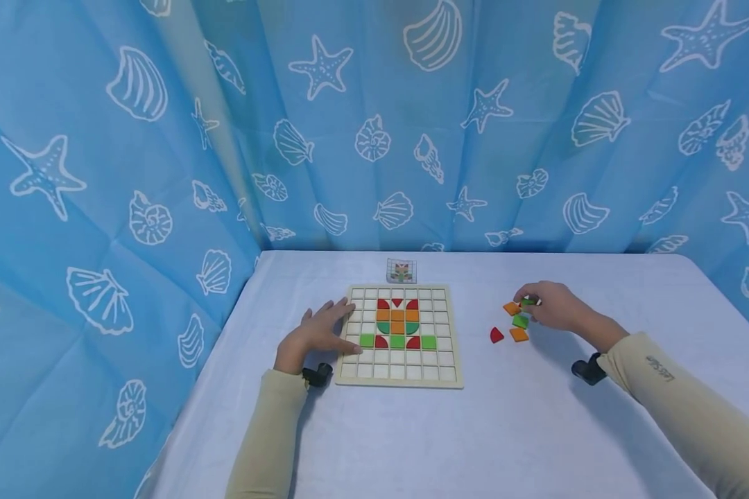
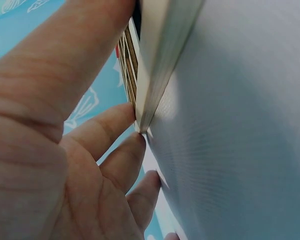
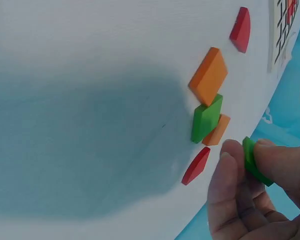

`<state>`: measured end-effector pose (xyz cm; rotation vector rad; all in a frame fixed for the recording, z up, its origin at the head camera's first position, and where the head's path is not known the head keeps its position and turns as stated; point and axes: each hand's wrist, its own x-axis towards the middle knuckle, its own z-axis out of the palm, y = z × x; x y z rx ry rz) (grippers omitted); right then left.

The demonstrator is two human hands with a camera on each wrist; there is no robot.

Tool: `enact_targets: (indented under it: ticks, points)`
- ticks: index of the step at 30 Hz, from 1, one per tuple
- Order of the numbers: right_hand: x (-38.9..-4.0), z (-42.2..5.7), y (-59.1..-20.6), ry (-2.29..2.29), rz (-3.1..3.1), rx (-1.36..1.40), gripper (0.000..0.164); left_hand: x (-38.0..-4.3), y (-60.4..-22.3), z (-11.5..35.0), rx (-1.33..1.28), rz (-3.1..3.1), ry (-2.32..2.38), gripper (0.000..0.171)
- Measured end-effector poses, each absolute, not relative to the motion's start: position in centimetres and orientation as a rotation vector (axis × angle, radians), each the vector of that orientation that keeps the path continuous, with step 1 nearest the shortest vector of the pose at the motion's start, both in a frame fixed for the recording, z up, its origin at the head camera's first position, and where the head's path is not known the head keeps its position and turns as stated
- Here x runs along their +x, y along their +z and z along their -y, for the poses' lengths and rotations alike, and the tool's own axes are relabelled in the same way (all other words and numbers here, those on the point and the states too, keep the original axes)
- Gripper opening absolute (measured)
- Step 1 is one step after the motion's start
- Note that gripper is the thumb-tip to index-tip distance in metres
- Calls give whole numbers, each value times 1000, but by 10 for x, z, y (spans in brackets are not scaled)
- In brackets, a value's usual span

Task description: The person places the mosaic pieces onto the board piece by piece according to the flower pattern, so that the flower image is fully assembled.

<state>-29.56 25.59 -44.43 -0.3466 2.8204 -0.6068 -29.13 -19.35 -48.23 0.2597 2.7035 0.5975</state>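
Observation:
A square wooden grid board (image 1: 399,380) lies on the table, with red, orange and green tiles forming a figure in its cells. My left hand (image 1: 320,331) rests spread along the board's left edge, thumb and fingertips touching it; in the left wrist view the fingers are extended beside the wooden side (image 2: 157,65). To the right, my right hand (image 1: 554,305) pinches a green tile (image 3: 251,161) between thumb and fingers, raised off the table. Loose near it lie a green square tile (image 3: 206,120), two orange tiles (image 3: 208,77) and two red pieces (image 3: 196,166).
A small picture card (image 1: 402,271) with a coloured grid pattern lies behind the board. White cloth covers the table (image 1: 424,443). A blue curtain (image 1: 374,125) with shells and starfish hangs along the back and left sides.

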Motion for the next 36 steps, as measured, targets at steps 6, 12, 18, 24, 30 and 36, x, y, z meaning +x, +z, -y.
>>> enact_targets:
  ticks: [6,12,18,24,30,36]
  points:
    - [-294,-251,-441,-627,-2832,-366,26,-291,-481,192,261,-2708,610,102]
    - [-295,-249,-441,-633,-2822,-355,26,-289,-480,191,259,-2703,598,102]
    - [-294,-241,-439,-684,-2811,-349,27,-288,-479,191,252,-2709,594,102]
    - [-292,-217,-442,-727,-2828,-311,32,-288,-479,193,244,-2704,603,102]
    - [-286,-179,-449,-762,-2860,-389,25,-286,-479,194,244,-2708,607,103]
    - [-278,-140,-450,-788,-2831,-520,18,-287,-478,191,258,-2706,598,102]
